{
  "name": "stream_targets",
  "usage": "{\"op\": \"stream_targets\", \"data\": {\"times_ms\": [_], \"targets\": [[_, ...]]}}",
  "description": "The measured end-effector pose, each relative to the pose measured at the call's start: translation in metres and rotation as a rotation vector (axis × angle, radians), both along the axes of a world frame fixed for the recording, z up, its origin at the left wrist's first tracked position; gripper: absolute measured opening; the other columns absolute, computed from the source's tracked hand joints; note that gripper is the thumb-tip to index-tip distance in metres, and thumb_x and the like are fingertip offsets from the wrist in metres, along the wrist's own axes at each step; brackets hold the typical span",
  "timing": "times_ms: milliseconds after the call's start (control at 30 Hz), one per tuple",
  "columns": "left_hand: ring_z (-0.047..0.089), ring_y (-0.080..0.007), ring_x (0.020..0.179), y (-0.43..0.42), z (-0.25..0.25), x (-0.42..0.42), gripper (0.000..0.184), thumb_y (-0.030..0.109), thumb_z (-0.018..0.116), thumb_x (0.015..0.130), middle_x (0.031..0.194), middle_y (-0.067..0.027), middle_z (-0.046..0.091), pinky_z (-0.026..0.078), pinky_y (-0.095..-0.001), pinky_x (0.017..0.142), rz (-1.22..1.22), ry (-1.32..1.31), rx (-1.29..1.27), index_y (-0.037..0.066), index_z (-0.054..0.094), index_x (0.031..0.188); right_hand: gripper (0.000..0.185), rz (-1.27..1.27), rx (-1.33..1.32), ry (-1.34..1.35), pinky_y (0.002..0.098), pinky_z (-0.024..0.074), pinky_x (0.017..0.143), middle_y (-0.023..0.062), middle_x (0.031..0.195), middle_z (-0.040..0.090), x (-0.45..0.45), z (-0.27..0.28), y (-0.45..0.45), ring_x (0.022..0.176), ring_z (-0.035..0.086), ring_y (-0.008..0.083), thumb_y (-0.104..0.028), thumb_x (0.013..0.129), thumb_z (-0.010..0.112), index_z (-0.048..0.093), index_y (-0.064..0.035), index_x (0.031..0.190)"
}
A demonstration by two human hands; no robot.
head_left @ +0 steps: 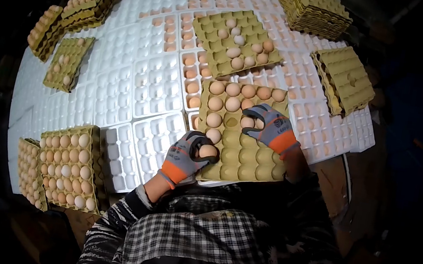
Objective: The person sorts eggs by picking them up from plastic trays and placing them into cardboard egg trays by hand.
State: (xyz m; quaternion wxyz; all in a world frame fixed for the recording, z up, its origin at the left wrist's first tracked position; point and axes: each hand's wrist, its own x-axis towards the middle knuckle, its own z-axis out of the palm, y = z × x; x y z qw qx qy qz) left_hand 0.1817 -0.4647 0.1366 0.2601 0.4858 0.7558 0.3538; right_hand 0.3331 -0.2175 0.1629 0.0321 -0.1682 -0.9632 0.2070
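Left hand: its gloved fingers are holding one egg at the left edge of the near tray.
Right hand: its gloved fingers are curving around two eggs (whether gripping them, I cannot tell).
Near tray: it is lying beneath both hands, carrying more eggs along its far and left sides.
Far tray: it is sitting just beyond, holding scattered eggs.

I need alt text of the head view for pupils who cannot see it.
A gloved left hand curls around an egg, the gloved right hand around more eggs, at a partly filled pulp tray. White trays, some holding eggs, spread beyond.
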Motion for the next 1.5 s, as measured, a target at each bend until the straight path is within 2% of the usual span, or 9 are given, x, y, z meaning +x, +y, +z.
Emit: {"op": "stream_targets", "data": {"times_ms": [133,400,533,733,867,1000,1133,1300,1500], "targets": [[0.061,-0.0326,0.105,0.005,0.005,-0.017,0.048,0.019,0.076,0.078,0.128,-0.0134,0.056,0.054,-0.0419,0.088,0.241,-0.619,0.100,0.010,0.059,0.121,0.035,0.045,0.241,-0.262,0.0406,0.0512,0.090,0.0093,0.118,0.065,-0.012,-0.004,-0.009,0.098,0.065,0.0293,-0.030,0.085,0.070,0.066,-0.0205,0.118],[0.055,-0.0364,0.116,0.037,0.008,0.000,0.056,0.029,0.079,0.070,0.140,-0.0141,0.047,0.051,-0.0437,0.094,-0.067,0.598,-0.258,0.022,0.064,0.124,0.044,-0.242,-1.326,0.474,0.0259,0.0536,0.067,0.0068,0.113,0.067,0.016,0.008,0.067,0.085,0.068,0.0146,-0.015,0.091,0.066,0.057,-0.0057,0.133],[0.061,-0.0289,0.112,0.033,-0.003,-0.011,0.053,0.021,0.085,0.067,0.135,-0.0093,0.051,0.053,-0.0395,0.093,0.147,0.162,0.077,0.019,0.068,0.118,0.043,0.038,0.146,-0.192,0.0399,0.0553,0.072,0.0122,0.136,0.051,-0.030,0.015,0.046,0.109,0.063,0.0238,-0.029,0.088,0.068,0.060,-0.0193,0.129],[0.064,-0.0136,0.073,-0.016,0.008,-0.034,0.049,0.007,0.071,0.080,0.096,-0.0082,0.068,0.052,-0.0272,0.060,0.552,-0.808,0.162,0.006,0.061,0.128,0.034,-0.017,0.561,-0.510,0.0388,0.0538,0.079,0.0107,0.120,0.053,-0.068,-0.013,0.015,0.101,0.063,0.0275,-0.032,0.081,0.071,0.065,-0.0190,0.111],[0.062,-0.0147,0.078,-0.079,-0.012,-0.040,0.041,0.018,0.060,0.090,0.100,-0.0076,0.066,0.049,-0.0268,0.058,0.579,-0.940,0.330,0.006,0.057,0.129,0.034,-0.003,0.305,-0.463,0.0331,0.0540,0.073,0.0084,0.112,0.060,-0.047,0.026,0.046,0.094,0.065,0.0204,-0.028,0.086,0.067,0.064,-0.0146,0.117],[0.057,-0.0120,0.080,-0.152,-0.030,-0.037,0.041,0.030,0.055,0.096,0.101,-0.0029,0.062,0.046,-0.0257,0.060,0.712,-1.161,0.437,0.008,0.055,0.131,0.049,-0.189,-1.704,0.057,0.0292,0.0539,0.074,0.0067,0.106,0.068,-0.017,0.026,0.039,0.089,0.064,0.0152,-0.020,0.085,0.072,0.055,-0.0049,0.129],[0.057,-0.0124,0.077,-0.208,-0.035,-0.028,0.041,0.033,0.053,0.098,0.096,-0.0032,0.062,0.045,-0.0267,0.061,0.722,-1.283,0.453,0.005,0.057,0.128,0.044,0.119,-0.458,0.470,0.0276,0.0526,0.071,0.0045,0.102,0.064,-0.035,0.019,-0.053,0.086,0.065,0.0175,-0.018,0.076,0.080,0.059,-0.0039,0.112],[0.058,-0.0106,0.072,-0.258,-0.042,-0.019,0.033,0.016,0.061,0.093,0.090,-0.0034,0.066,0.047,-0.0266,0.061,0.659,-1.028,0.274,0.001,0.061,0.123,0.046,-0.067,-1.590,0.258,0.0342,0.0560,0.082,0.0082,0.116,0.064,-0.056,0.002,-0.146,0.098,0.066,0.0183,-0.009,0.078,0.077,0.055,-0.0024,0.118],[0.061,-0.0281,0.110,-0.270,-0.083,-0.024,0.056,0.027,0.087,0.069,0.118,-0.0128,0.064,0.052,-0.0407,0.094,0.423,-0.294,0.134,0.005,0.068,0.116,0.050,0.007,-1.132,-0.245,0.0329,0.0544,0.078,0.0080,0.105,0.070,-0.072,-0.018,-0.203,0.092,0.065,0.0165,-0.035,0.082,0.073,0.065,-0.0033,0.119]]}}
